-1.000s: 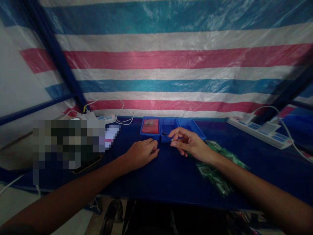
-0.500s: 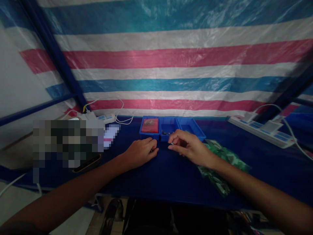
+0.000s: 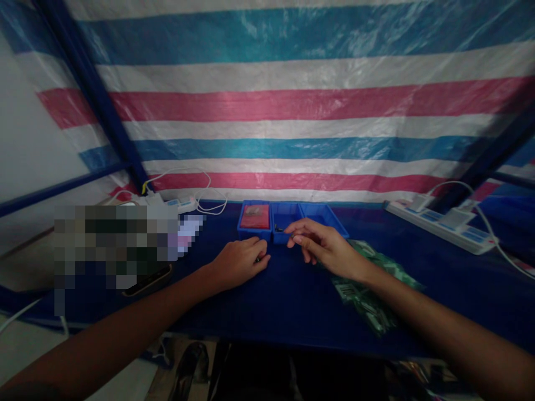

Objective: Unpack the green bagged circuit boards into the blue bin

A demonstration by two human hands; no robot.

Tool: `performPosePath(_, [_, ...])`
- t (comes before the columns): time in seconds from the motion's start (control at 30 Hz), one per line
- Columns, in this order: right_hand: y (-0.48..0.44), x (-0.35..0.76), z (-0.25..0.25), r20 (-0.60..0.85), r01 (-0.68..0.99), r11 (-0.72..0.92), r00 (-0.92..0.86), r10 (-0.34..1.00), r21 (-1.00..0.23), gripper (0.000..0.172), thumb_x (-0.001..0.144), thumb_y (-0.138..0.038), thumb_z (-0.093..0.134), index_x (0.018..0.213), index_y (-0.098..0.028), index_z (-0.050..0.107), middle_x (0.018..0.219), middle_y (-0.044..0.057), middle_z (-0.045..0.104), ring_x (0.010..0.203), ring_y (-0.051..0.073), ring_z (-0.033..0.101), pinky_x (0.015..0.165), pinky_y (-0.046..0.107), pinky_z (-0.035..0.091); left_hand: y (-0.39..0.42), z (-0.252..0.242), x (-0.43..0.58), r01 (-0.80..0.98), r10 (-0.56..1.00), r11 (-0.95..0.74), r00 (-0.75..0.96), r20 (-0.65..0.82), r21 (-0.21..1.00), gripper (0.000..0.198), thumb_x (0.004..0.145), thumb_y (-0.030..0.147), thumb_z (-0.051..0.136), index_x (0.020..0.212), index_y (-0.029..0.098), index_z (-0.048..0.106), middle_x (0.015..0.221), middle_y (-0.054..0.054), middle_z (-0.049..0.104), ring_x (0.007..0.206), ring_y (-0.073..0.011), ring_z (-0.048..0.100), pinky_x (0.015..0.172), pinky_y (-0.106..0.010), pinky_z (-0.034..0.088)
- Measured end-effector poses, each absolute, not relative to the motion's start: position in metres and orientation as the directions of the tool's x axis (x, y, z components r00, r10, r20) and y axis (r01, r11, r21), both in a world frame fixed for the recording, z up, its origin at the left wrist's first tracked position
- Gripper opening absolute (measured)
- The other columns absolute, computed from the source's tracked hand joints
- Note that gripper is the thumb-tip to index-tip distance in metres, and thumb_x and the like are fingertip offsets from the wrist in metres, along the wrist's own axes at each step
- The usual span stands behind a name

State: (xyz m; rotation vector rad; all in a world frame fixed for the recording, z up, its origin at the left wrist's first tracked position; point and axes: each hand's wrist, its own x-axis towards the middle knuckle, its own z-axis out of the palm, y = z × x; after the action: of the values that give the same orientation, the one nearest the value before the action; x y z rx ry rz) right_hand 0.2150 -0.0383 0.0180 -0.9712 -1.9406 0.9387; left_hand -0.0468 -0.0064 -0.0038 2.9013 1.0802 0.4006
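The left hand [image 3: 240, 262] lies knuckles-up on the dark blue counter [image 3: 271, 301], fingers curled down over something small that I cannot make out; whether its grip is clenched on it, I cannot tell. It sits where it sat half a second ago. The right hand [image 3: 320, 248] has lifted a little and drawn back toward the bins since then: its thumb and forefinger are pinched together on a tiny part [image 3: 294, 236], too small to name, held at the front lip of the middle blue bin [image 3: 285, 218]. That bin holds a few dark small pieces. At its nine o'clock stands a bin with a red pad [image 3: 255, 217] inside; at its three o'clock, another blue bin [image 3: 324, 214]. Under the right wrist lies a clear bag of green circuit boards [image 3: 368, 301]. Farther out at three o'clock rests a white power strip [image 3: 443, 228]; a second strip with looped white cable [image 3: 184, 203] lies at ten o'clock. A striped tarp [image 3: 292, 100] hangs behind.
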Motion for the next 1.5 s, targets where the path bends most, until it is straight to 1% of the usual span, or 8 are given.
performPosePath(0.1, [-0.0379,0.2158,0.0191,0.306,0.312,0.436,-0.386,0.870,-0.844,0.029,0.103,-0.041,0.064,0.126,-0.025,0.062,0.101,0.004,0.069,0.057,0.008,0.060,0.046,0.021,0.050,-0.0062,-0.0040,-0.0471,0.635,0.641,-0.764,0.730,0.237,0.113,0.017,0.104,0.034,0.053,0.093,0.021,0.056,0.093,0.000,0.064,0.081,-0.0171,0.063,0.069,-0.028,0.042])
performPosePath(0.27, [-0.0377,0.2144,0.0173,0.287,0.312,0.404,-0.359,0.888,-0.860,0.024,0.095,-0.040,0.074,0.111,-0.025,0.064,0.087,-0.001,0.061,0.058,0.010,0.062,0.045,0.022,0.049,-0.0069,-0.0037,-0.0471,0.639,0.646,-0.761,0.728,0.230,0.115,0.016,0.104,0.033,0.053,0.094,0.021,0.056,0.093,0.000,0.064,0.080,-0.0175,0.062,0.068,-0.028,0.042])
performPosePath(0.7, [-0.0388,0.2120,0.0166,0.389,0.342,0.483,-0.310,0.868,-0.806,0.024,0.090,-0.040,0.080,0.099,-0.025,0.064,0.080,-0.002,0.059,0.058,0.011,0.053,0.049,0.025,0.044,-0.0071,-0.0047,-0.0473,0.625,0.630,-0.773,0.735,0.250,0.110,0.016,0.104,0.033,0.052,0.093,0.022,0.056,0.093,0.000,0.064,0.080,-0.0167,0.062,0.069,-0.029,0.043])
performPosePath(0.93, [-0.0398,0.2105,0.0155,0.331,0.305,0.434,-0.335,0.882,-0.848,0.024,0.097,-0.043,0.071,0.108,-0.025,0.060,0.085,-0.001,0.063,0.056,0.011,0.059,0.048,0.024,0.048,-0.0065,-0.0060,-0.0470,0.634,0.640,-0.765,0.728,0.247,0.116,0.017,0.104,0.034,0.053,0.093,0.022,0.056,0.092,0.000,0.064,0.079,-0.0166,0.062,0.068,-0.028,0.042])
performPosePath(1.07, [-0.0391,0.2115,0.0144,0.326,0.266,0.433,-0.365,0.872,-0.861,0.023,0.107,-0.044,0.054,0.120,-0.024,0.057,0.094,0.002,0.069,0.055,0.009,0.058,0.047,0.023,0.047,-0.0054,-0.0081,-0.0472,0.633,0.638,-0.766,0.727,0.253,0.112,0.017,0.104,0.034,0.053,0.094,0.022,0.056,0.091,0.000,0.064,0.078,-0.0164,0.061,0.068,-0.028,0.042])
performPosePath(1.17, [-0.0395,0.2118,0.0145,0.330,0.276,0.442,-0.370,0.868,-0.853,0.025,0.110,-0.044,0.047,0.122,-0.024,0.057,0.091,0.001,0.068,0.054,0.009,0.056,0.047,0.023,0.047,-0.0047,-0.0089,-0.0471,0.629,0.635,-0.769,0.729,0.255,0.113,0.017,0.105,0.034,0.052,0.093,0.022,0.055,0.090,0.001,0.064,0.079,-0.0163,0.062,0.069,-0.028,0.042])
performPosePath(1.33, [-0.0428,0.2108,0.0168,0.369,0.354,0.477,-0.332,0.868,-0.804,0.025,0.110,-0.041,0.047,0.125,-0.024,0.059,0.092,0.001,0.065,0.056,0.010,0.058,0.049,0.023,0.048,-0.0040,-0.0093,-0.0471,0.627,0.633,-0.770,0.730,0.257,0.118,0.018,0.105,0.035,0.052,0.093,0.022,0.054,0.090,0.001,0.063,0.078,-0.0165,0.061,0.069,-0.028,0.041])
performPosePath(1.5, [-0.0448,0.2094,0.0197,0.432,0.470,0.537,-0.320,0.843,-0.700,0.022,0.106,-0.038,0.057,0.121,-0.024,0.065,0.100,0.004,0.070,0.063,0.012,0.065,0.053,0.025,0.049,-0.0033,-0.0068,-0.0479,0.610,0.628,-0.777,0.734,0.258,0.158,0.020,0.105,0.035,0.052,0.091,0.021,0.054,0.089,0.001,0.064,0.078,-0.0160,0.061,0.070,-0.028,0.041])
